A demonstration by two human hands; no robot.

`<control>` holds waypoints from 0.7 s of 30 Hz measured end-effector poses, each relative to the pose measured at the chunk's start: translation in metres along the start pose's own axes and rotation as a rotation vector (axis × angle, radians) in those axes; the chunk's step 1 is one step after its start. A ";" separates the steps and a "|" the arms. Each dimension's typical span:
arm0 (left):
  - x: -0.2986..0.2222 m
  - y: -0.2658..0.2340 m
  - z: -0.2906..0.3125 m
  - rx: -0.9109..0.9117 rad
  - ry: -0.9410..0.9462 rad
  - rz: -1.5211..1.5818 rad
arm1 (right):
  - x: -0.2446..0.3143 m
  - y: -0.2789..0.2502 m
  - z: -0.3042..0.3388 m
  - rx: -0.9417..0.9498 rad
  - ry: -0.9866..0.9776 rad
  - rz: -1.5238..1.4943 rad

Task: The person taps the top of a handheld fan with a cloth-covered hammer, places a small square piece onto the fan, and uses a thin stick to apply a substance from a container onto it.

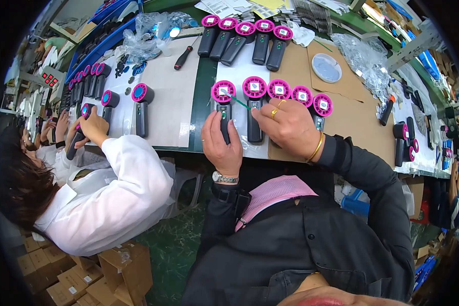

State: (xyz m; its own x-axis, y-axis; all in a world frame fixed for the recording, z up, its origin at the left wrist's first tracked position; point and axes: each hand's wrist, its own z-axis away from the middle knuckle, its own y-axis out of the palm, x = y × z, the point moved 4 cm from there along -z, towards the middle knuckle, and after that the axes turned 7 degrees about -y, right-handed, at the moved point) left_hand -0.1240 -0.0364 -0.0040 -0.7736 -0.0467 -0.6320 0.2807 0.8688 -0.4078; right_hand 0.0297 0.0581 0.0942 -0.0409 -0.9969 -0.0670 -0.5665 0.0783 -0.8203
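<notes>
My left hand (pixel 223 145) is closed about the black handle of a handheld fan (pixel 220 91), which lies on the bench with its round pink head facing up. My right hand (pixel 290 125) pinches a thin green stick (pixel 239 102). The stick's tip touches the white square in the middle of that fan's head, where a grey smear shows. Just right of it lies a second fan (pixel 254 87), also with a grey-marked white square. More pink-headed fans (pixel 302 95) continue the row, their handles partly hidden behind my right hand.
Several more fans (pixel 262 41) lie at the back. A round white dish (pixel 326 68) of grey paste rests on brown cardboard (pixel 349 109). A screwdriver (pixel 184 57) and plastic bags (pixel 155 30) lie further left. At my left a co-worker in a white top (pixel 112 196) handles a similar fan.
</notes>
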 end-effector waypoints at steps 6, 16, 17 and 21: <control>-0.003 0.001 -0.001 0.001 0.006 -0.006 | -0.013 -0.008 -0.001 -0.243 0.235 -0.200; -0.016 0.014 -0.005 0.024 0.023 -0.010 | -0.047 -0.026 0.019 -0.321 0.674 -0.560; -0.017 0.016 -0.006 0.025 0.023 -0.013 | -0.053 -0.033 0.021 -0.367 0.708 -0.587; -0.022 0.027 -0.004 0.035 0.026 -0.007 | -0.094 -0.064 0.067 -0.447 0.756 -0.411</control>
State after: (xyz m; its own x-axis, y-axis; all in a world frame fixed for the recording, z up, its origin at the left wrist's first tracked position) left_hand -0.1020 -0.0101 0.0016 -0.7897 -0.0397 -0.6122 0.2949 0.8505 -0.4356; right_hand 0.1249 0.1471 0.1146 -0.1997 -0.6982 0.6875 -0.9089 -0.1301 -0.3962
